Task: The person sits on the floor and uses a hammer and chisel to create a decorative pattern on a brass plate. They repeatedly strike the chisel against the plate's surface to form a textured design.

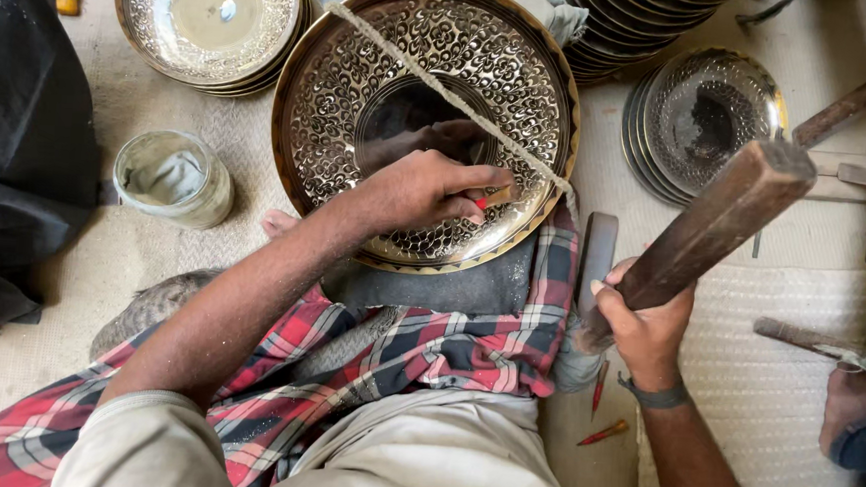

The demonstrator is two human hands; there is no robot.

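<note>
A large round brass plate (342,88) with an engraved scroll pattern lies in front of me, a cord (433,78) stretched across it. My left hand (421,193) rests on the plate's near rim, pinching a small punch (494,197) with a red mark against the metal. My right hand (638,326) grips the lower end of a thick dark wooden mallet (720,221), raised to the right of the plate. A dark pad (440,286) sits under the plate's near edge, over my plaid-covered lap.
A stack of engraved plates (211,19) stands at the upper left, another stack (701,115) at the upper right, more rims at top centre. A glass jar (172,177) sits left. Red-tipped punches (602,432) lie near my right wrist. Another person's foot (849,404) is at right.
</note>
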